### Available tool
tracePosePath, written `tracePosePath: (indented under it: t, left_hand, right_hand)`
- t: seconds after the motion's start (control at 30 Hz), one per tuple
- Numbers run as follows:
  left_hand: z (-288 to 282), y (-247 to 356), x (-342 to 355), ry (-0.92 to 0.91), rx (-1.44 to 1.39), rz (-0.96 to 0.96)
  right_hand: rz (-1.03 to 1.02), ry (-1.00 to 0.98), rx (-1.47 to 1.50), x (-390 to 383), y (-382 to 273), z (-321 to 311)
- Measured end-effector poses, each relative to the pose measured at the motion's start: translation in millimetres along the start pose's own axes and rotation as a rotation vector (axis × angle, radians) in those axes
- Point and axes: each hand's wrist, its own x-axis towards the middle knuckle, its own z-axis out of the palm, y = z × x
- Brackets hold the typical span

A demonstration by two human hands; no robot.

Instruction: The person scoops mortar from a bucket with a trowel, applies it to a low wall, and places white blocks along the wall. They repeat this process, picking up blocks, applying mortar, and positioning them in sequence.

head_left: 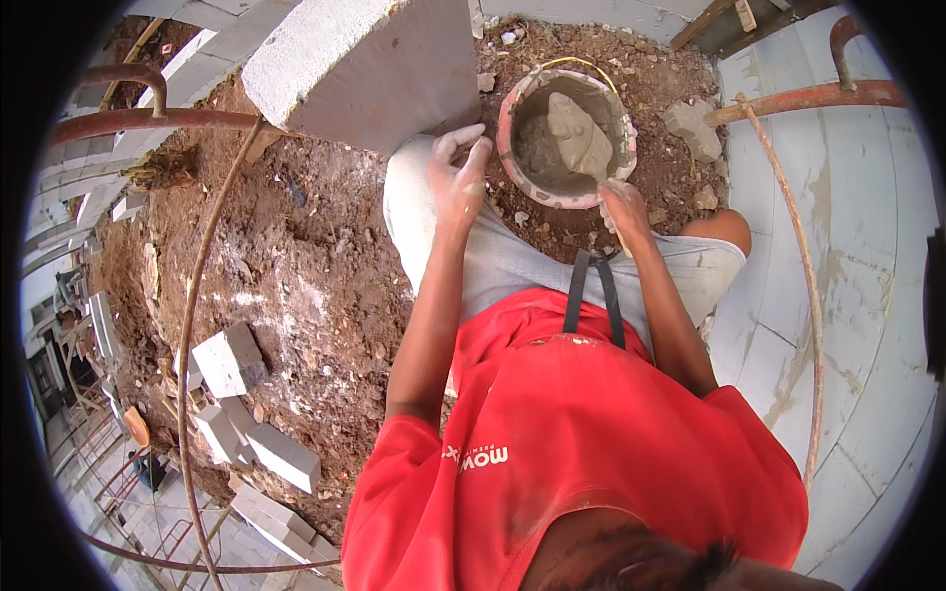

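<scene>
My right hand (626, 209) is closed round the handle of a trowel (598, 169) at the near right rim of a bucket (506, 148). Grey mortar (572, 130) is heaped on the trowel's blade, covering most of it, and more wet mortar lies below inside the bucket. My left hand (459, 177), dusted pale, is over my left knee, left of the bucket. Its fingers are loosely curled with a gap to the thumb, and nothing shows in them. Just beyond that hand stands a large pale block (394, 84), close to the fingertips.
Rusty metal bars (202, 286) curve up on the left, and another bar (810, 295) on the right. A block wall (847, 325) closes off the right side. Several pale blocks (232, 360) lie on rough soil at left. A stone (694, 130) sits right of the bucket.
</scene>
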Motion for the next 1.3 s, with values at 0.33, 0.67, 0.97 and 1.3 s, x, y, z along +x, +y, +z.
tracePosePath:
  t: [0.33, 0.67, 0.97, 1.3]
  left_hand:
    - [-115.7, 134.6, 2.8, 0.532, 0.51, 0.577]
    - [-117.7, 160.3, 83.5, 0.003, 0.075, 0.507]
    - [-120.0, 154.0, 84.2, -0.049, -0.047, 0.521]
    - [-120.4, 142.9, 84.4, 0.03, -0.016, 0.557]
  right_hand:
    - [0.293, -0.243, 0.339, -9.1, -30.8, -29.8]
    - [0.006, -0.333, 0.444, -42.0, -163.6, -95.9]
    - [-0.723, -0.39, -0.085, -74.2, -384.1, -103.5]
    - [-1.125, 0.105, -0.735, -59.0, -424.9, -38.9]
